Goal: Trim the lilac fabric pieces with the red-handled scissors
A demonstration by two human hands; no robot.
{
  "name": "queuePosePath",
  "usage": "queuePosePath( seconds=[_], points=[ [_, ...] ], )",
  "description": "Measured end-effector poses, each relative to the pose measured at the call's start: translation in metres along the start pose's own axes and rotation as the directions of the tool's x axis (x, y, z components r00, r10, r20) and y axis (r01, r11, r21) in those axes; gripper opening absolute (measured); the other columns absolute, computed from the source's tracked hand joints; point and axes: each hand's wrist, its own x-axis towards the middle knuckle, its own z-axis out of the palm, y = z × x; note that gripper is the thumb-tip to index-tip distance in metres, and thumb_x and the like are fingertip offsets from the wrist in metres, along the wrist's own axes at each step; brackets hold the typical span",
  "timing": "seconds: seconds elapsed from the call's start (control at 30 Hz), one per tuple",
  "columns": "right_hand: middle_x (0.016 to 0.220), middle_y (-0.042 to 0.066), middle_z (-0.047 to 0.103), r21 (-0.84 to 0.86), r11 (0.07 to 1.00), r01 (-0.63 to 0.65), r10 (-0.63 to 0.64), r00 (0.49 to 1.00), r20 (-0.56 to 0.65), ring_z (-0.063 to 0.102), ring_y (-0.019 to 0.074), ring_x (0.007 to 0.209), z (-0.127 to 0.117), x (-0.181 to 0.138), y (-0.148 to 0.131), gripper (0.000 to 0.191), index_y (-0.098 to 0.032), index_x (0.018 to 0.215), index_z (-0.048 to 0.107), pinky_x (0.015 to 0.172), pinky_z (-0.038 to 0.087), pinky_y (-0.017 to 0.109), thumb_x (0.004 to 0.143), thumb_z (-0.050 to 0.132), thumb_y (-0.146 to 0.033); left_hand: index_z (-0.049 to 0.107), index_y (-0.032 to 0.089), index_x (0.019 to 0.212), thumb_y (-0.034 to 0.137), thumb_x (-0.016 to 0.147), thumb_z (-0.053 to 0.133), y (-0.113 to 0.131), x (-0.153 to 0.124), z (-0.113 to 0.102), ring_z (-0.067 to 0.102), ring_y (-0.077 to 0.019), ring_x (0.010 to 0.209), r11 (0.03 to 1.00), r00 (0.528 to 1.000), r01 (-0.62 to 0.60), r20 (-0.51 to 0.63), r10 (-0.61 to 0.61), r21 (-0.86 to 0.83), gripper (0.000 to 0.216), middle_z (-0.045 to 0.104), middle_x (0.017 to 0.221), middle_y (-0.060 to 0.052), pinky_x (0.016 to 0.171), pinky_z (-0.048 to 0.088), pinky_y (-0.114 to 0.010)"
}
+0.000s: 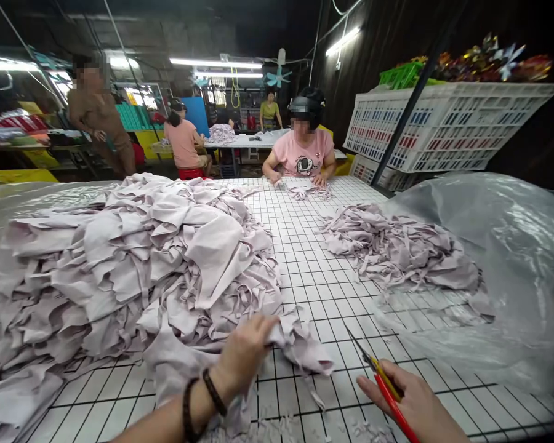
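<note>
At the near side of the gridded table (pixel 300 258), I am working with two bare hands among heaps of pale lilac cloth. My left hand (pixel 244 354), which is wearing two dark bracelets (pixel 213 392), is grasping a small cloth piece (pixel 307 351); the fingers are pinching one end of it, though blur is hiding the exact contact. The piece is trailing from that grip toward the right, low over the table and just beside the near right edge of the large pile (pixel 133 258). My right hand (pixel 413 397) is holding the scissors (pixel 388 384), its fingers curling around the red and yellow handles, while the slim blades are pointing away from me and to the left, apart from the cloth piece. Small scraps (pixel 277 427) are lying scattered along the near edge, below my hands. Farther off on the right, a smaller pile (pixel 397 246) is resting beside a clear plastic sheet (pixel 512 246), which is partly lying under its near end. Across the table, a co-worker (pixel 305 151) in a pink shirt is sitting over a little heap (pixel 309 192) of similar cloth. Behind the plastic, a white crate (pixel 452 129) is standing stacked above another one.
</note>
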Motion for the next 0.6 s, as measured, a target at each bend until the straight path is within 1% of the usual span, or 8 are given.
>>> queuePosePath(
  seconds=[0.07, 0.13, 0.23, 0.3, 0.37, 0.43, 0.53, 0.6],
  points=[
    [0.048, -0.002, 0.05, 0.015, 1.0, 0.005, -0.005, 1.0, -0.007, 0.045, 0.017, 0.046, 0.002, 0.001, 0.002, 0.042, -0.024, 0.057, 0.041, 0.046, 0.032, 0.027, 0.076, 0.054, -0.059, 0.061, 0.024, 0.115, 0.018, 0.083, 0.058, -0.001, 0.04, -0.058, 0.061, -0.021, 0.084, 0.993, 0.983, -0.046, -0.173, 0.064, 0.104, 0.033, 0.064, 0.098, -0.007, 0.077, 0.049, -0.031],
    [0.048, -0.002, 0.051, 0.013, 1.0, 0.012, -0.012, 1.0, -0.005, 0.046, 0.0169, 0.047, 0.005, 0.002, 0.004, 0.041, -0.024, 0.057, 0.043, 0.047, 0.033, 0.027, 0.076, 0.056, -0.058, 0.059, 0.019, 0.116, 0.022, 0.083, 0.057, -0.002, 0.084, -0.123, 0.06, -0.023, 0.094, 0.952, 0.938, 0.038, -0.339, 0.071, 0.303, 0.034, 0.061, 0.105, -0.008, 0.084, 0.048, -0.035],
    [0.049, -0.003, 0.052, -0.015, 1.0, 0.021, -0.022, 1.0, -0.012, 0.047, 0.0168, 0.047, 0.009, 0.009, 0.006, 0.039, -0.024, 0.058, 0.043, 0.046, 0.033, 0.026, 0.077, 0.056, -0.056, 0.055, 0.011, 0.119, 0.034, 0.092, 0.032, -0.014, 0.138, -0.204, 0.058, -0.0263, 0.106, 0.8, 0.929, 0.207, -0.37, 0.021, 0.563, 0.042, 0.053, 0.109, -0.006, 0.086, 0.043, -0.043],
    [0.053, -0.002, 0.056, -0.057, 0.998, 0.005, -0.007, 1.0, -0.027, 0.052, 0.0176, 0.049, 0.008, 0.025, 0.003, 0.035, -0.025, 0.061, 0.046, 0.046, 0.034, 0.026, 0.08, 0.053, -0.054, 0.051, 0.0, 0.118, 0.04, 0.094, 0.011, -0.028, 0.157, -0.232, 0.05, -0.034, 0.115, 0.695, 0.952, 0.247, -0.303, -0.045, 0.675, 0.061, 0.048, 0.114, -0.007, 0.084, 0.037, -0.049],
    [0.064, 0.001, 0.064, -0.147, 0.988, -0.037, 0.028, 0.998, -0.061, 0.059, 0.0197, 0.057, 0.005, 0.054, -0.005, 0.028, -0.025, 0.072, 0.052, 0.05, 0.038, 0.027, 0.086, 0.048, -0.048, 0.046, -0.006, 0.118, 0.048, 0.092, 0.008, -0.038, 0.161, -0.236, 0.042, -0.0443, 0.12, 0.619, 0.948, 0.296, -0.303, -0.098, 0.727, 0.071, 0.044, 0.126, -0.014, 0.085, 0.035, -0.054],
    [0.079, 0.006, 0.069, -0.302, 0.947, -0.105, 0.063, 0.987, -0.146, 0.064, 0.022, 0.072, 0.0, 0.094, -0.013, 0.024, -0.022, 0.087, 0.057, 0.062, 0.042, 0.03, 0.091, 0.041, -0.039, 0.039, -0.007, 0.126, 0.049, 0.093, 0.009, -0.035, 0.151, -0.218, 0.03, -0.0509, 0.126, 0.606, 0.942, 0.29, -0.332, -0.046, 0.741, 0.071, 0.031, 0.141, -0.021, 0.09, 0.03, -0.062],
    [0.099, 0.016, 0.068, -0.348, 0.913, -0.213, 0.116, 0.953, -0.28, 0.063, 0.027, 0.096, -0.004, 0.159, -0.02, 0.024, -0.012, 0.101, 0.058, 0.083, 0.039, 0.038, 0.092, 0.041, -0.027, 0.031, 0.003, 0.14, 0.042, 0.097, 0.02, -0.006, 0.115, -0.165, 0.023, -0.043, 0.136, 0.755, 0.966, 0.03, -0.212, 0.145, 0.655, 0.059, 0.018, 0.153, -0.018, 0.103, 0.023, -0.059],
    [0.101, 0.02, 0.067, -0.354, 0.894, -0.276, 0.156, 0.931, -0.33, 0.062, 0.0266, 0.098, -0.004, 0.193, -0.019, 0.026, -0.006, 0.106, 0.057, 0.088, 0.037, 0.04, 0.093, 0.04, -0.019, 0.042, 0.014, 0.137, 0.04, 0.092, 0.042, 0.019, 0.082, -0.123, 0.032, -0.0348, 0.136, 0.896, 0.979, -0.118, -0.099, 0.176, 0.428, 0.053, 0.029, 0.151, -0.014, 0.107, 0.03, -0.053]
  ],
)
